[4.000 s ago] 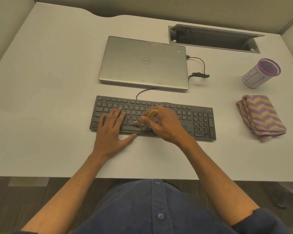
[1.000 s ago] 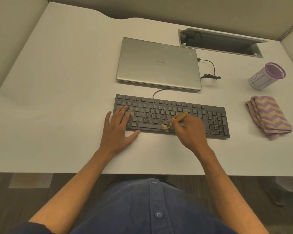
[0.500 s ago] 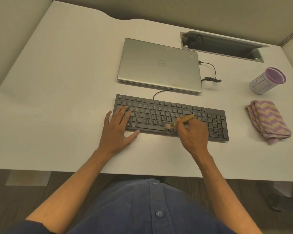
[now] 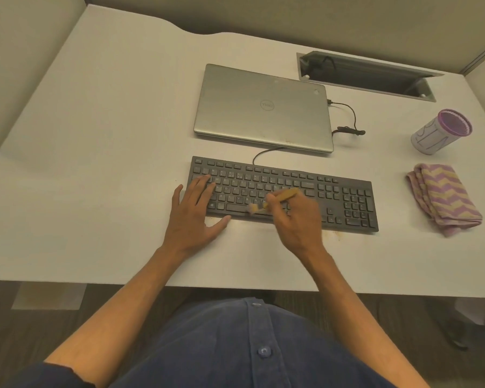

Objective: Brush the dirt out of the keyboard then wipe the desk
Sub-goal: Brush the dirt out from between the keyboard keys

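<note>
A black keyboard (image 4: 347,197) lies on the white desk (image 4: 95,163) in front of me. My left hand (image 4: 192,219) rests flat on the keyboard's left end, fingers spread over the keys, thumb on the desk. My right hand (image 4: 297,219) grips a small wooden-handled brush (image 4: 282,196), whose pale bristles touch the space bar row near the front edge. Brownish dirt specks (image 4: 336,233) lie on the desk just in front of the keyboard. A folded purple and yellow zigzag cloth (image 4: 443,197) lies to the right of the keyboard.
A shut silver laptop (image 4: 263,107) sits behind the keyboard with a black cable (image 4: 350,119) at its right side. A purple-rimmed cup (image 4: 440,131) stands at the far right. A cable slot (image 4: 367,74) opens in the desk's back. Partition walls enclose the desk.
My right hand has swept the brush leftward and toward me, from the middle key rows down to the space bar row. My left hand has stayed put on the left end.
</note>
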`<state>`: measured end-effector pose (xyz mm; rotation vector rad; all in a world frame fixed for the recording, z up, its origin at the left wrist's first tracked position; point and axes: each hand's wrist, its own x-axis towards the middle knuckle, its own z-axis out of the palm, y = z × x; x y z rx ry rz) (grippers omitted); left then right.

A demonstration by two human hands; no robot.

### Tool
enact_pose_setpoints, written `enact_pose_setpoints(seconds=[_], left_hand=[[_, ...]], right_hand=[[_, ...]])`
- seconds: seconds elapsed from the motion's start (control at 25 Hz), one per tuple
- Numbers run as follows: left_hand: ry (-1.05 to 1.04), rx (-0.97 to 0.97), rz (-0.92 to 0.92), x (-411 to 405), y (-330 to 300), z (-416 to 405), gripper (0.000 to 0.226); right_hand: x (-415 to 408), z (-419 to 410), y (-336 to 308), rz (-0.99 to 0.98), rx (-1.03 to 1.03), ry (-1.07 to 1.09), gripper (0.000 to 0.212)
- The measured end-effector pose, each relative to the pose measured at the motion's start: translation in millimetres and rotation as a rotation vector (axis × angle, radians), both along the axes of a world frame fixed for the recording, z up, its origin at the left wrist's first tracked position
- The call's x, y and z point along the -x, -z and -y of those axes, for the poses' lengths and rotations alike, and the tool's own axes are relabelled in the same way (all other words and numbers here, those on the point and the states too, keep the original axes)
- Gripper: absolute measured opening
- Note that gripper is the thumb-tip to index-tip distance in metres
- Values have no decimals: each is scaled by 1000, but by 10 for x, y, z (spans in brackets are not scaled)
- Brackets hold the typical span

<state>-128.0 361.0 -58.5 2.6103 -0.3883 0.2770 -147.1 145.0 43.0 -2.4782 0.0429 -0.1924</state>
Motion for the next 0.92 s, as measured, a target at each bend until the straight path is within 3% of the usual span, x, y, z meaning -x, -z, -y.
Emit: enact_pose_setpoints(seconds=[0.2, 0.44, 0.76, 0.92], left_hand=[[20, 27, -16, 2, -2, -13, 85], [16, 27, -5, 1, -2, -27, 83], [14, 59, -4, -3, -23, -25, 75], [-5, 156, -27, -10, -64, -47, 72]], right_hand=[[19, -482, 59, -9, -61, -191, 19], [163, -184, 179, 133, 61, -4, 12], [459, 341, 233, 68, 158, 371, 24], [430, 312, 155, 97, 104, 362, 24]])
